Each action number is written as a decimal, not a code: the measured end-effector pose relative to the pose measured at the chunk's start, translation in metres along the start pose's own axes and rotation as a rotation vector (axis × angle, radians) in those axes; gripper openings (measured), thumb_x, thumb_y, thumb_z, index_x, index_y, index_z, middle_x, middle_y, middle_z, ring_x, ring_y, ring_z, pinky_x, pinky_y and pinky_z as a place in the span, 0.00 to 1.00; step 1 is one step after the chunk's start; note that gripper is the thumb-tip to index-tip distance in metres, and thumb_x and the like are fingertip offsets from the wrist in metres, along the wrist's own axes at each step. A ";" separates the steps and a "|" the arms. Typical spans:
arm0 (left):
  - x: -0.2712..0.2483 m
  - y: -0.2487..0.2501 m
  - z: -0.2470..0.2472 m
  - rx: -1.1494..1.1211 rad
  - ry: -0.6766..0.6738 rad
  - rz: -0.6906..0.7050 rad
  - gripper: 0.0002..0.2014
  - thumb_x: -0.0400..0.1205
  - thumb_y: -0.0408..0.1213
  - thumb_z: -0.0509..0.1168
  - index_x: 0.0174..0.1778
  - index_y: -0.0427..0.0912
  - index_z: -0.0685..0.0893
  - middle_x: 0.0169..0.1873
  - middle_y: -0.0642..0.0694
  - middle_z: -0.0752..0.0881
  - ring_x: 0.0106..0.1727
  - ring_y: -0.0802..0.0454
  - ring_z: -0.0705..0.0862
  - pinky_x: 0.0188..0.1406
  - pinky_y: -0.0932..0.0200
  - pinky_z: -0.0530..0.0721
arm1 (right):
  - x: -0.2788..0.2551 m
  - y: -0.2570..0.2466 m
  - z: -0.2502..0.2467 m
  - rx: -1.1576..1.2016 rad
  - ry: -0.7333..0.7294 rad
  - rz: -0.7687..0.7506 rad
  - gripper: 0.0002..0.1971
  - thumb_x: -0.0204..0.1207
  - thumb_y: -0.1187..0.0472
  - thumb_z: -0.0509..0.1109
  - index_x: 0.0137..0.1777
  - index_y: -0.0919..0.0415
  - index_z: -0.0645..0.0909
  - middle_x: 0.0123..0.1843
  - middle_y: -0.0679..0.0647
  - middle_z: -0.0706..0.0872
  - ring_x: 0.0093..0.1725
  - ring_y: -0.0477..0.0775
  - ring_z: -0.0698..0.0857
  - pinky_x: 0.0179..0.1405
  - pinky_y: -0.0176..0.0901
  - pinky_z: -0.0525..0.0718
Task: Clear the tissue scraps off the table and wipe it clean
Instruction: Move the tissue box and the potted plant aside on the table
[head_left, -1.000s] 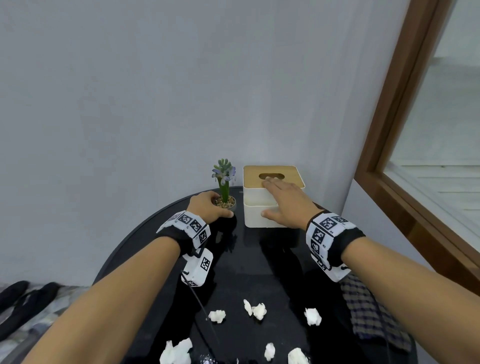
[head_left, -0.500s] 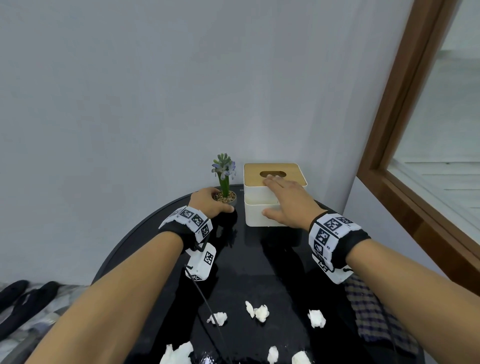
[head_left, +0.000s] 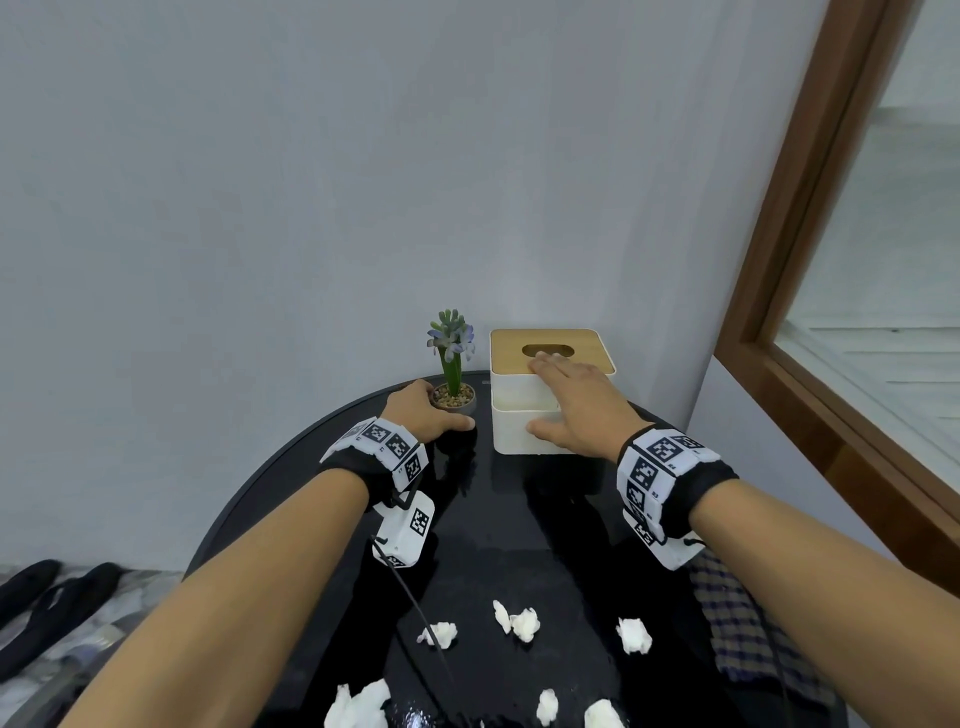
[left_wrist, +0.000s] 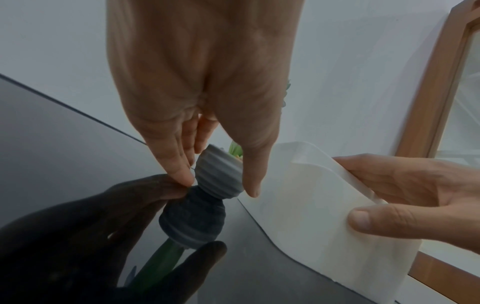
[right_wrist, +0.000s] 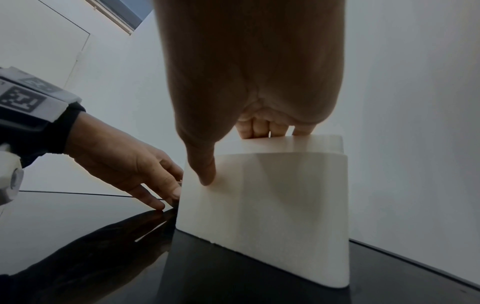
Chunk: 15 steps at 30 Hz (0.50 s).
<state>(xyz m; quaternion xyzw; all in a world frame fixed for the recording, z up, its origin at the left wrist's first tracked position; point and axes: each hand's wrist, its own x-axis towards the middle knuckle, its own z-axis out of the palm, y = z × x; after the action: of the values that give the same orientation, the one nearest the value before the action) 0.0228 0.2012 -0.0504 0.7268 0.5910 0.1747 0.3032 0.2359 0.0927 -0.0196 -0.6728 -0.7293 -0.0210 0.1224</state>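
Your left hand (head_left: 423, 410) has its fingers curled around the pot (left_wrist: 217, 176) at 12 o'clock on the tabletop (head_left: 519, 525), thumb on one side, fingers on the other. Your right hand (head_left: 576, 410) spans the box (head_left: 524, 415) just to the pot's right: fingers flat on its wooden lid near the slot, thumb pressed against the front wall.

The scraps (head_left: 519, 621) lie loose at 6 o'clock, between your forearms, none gathered yet.

Risks, as I judge them: the pot is small and top-heavy with its tall plant (head_left: 451, 343), so a quick shift could tip it and spill gravel onto the glossy black surface. The box is held only by a wide span, so lifting it one-handed may let the body slip from under the lid. Pulling your arms back low could sweep scraps over the edge.

A checked cloth (head_left: 743, 629) lies at 4 o'clock, under your right forearm. The wall behind and the window frame at 2 o'clock leave little room to push either thing further back.
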 end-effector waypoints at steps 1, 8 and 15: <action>-0.002 -0.001 0.000 -0.002 -0.003 -0.005 0.39 0.66 0.56 0.79 0.70 0.41 0.76 0.62 0.46 0.81 0.53 0.53 0.76 0.50 0.60 0.72 | 0.000 -0.001 0.000 0.001 -0.002 0.001 0.40 0.75 0.46 0.70 0.83 0.55 0.58 0.86 0.54 0.58 0.85 0.55 0.57 0.82 0.49 0.54; -0.019 -0.008 -0.006 0.010 0.000 -0.008 0.45 0.68 0.58 0.77 0.76 0.39 0.69 0.69 0.42 0.79 0.64 0.47 0.79 0.54 0.58 0.74 | -0.001 -0.003 0.000 -0.005 -0.005 0.021 0.41 0.73 0.47 0.71 0.83 0.56 0.58 0.86 0.54 0.59 0.85 0.55 0.58 0.82 0.51 0.55; -0.056 -0.012 -0.017 0.010 -0.020 0.062 0.48 0.68 0.60 0.76 0.80 0.43 0.66 0.76 0.45 0.75 0.74 0.46 0.75 0.70 0.53 0.73 | -0.012 -0.010 -0.011 0.009 -0.022 0.013 0.43 0.73 0.48 0.70 0.84 0.57 0.54 0.86 0.54 0.56 0.86 0.55 0.53 0.84 0.56 0.49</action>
<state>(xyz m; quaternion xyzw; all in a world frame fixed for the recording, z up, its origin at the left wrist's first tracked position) -0.0096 0.1523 -0.0395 0.7482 0.5659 0.1738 0.2997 0.2282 0.0778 -0.0098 -0.6773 -0.7262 -0.0095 0.1176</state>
